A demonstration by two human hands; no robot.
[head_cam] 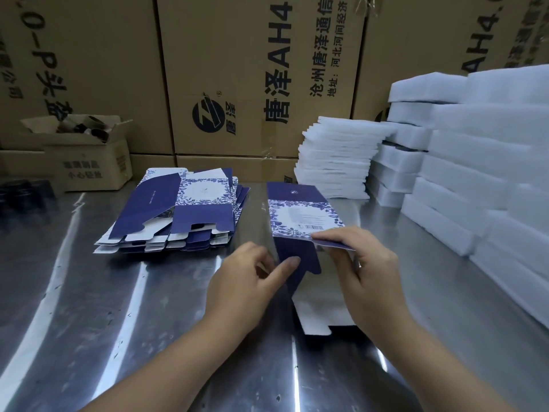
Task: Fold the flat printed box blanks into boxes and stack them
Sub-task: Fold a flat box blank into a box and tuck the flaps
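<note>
Folding the end flap of one box blank (300, 209)
My left hand (246, 281) pinches the blue flap (310, 255), right hand (365, 263) grips the box blank's side edge; I'd crease squarely along the score

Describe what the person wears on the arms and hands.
The left hand and right hand are ungloved. The left forearm and right forearm are bare to the frame's edge: no sleeve, watch or bracelet shows. A glint on one right finger may be a ring; too small to tell.
</note>
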